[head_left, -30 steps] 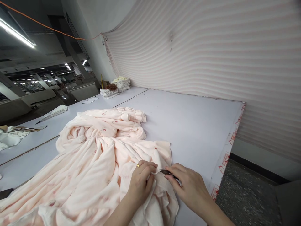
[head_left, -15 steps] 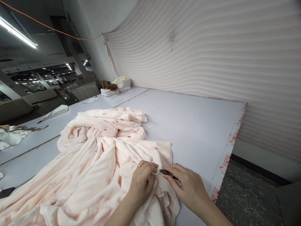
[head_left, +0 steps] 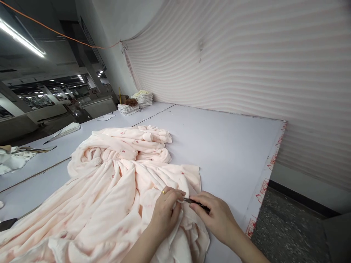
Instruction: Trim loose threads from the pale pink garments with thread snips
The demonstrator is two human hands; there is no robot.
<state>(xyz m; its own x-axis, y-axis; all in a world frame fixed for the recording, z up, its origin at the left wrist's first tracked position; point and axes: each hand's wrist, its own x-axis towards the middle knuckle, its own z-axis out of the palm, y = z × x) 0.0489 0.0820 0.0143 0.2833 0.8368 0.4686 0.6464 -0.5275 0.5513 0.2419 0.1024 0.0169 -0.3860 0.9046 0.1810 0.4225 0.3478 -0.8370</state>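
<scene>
A pale pink plush fabric (head_left: 101,204) with small red motifs lies in loose folds over the table. My left hand (head_left: 167,208), wearing a gold ring, pinches an edge of it between thumb and fingers. Small dark thread snips (head_left: 199,204) are gripped in my right hand (head_left: 216,215), with the tip pointing left. That tip meets the fabric edge right beside my left fingertips; whether the blades are closed there is too small to tell.
The pale table (head_left: 225,146) ends on the right at a taped edge with red print. Stacks of folded cloth (head_left: 144,99) stand at the far end. Scraps (head_left: 16,159) and a dark flat object (head_left: 8,224) lie at left. Striped fabric (head_left: 233,65) hangs behind.
The snips in my right hand have moved slightly left, so their tip now reaches the fabric at my left fingertips. My left hand keeps its pinch almost unmoved.
</scene>
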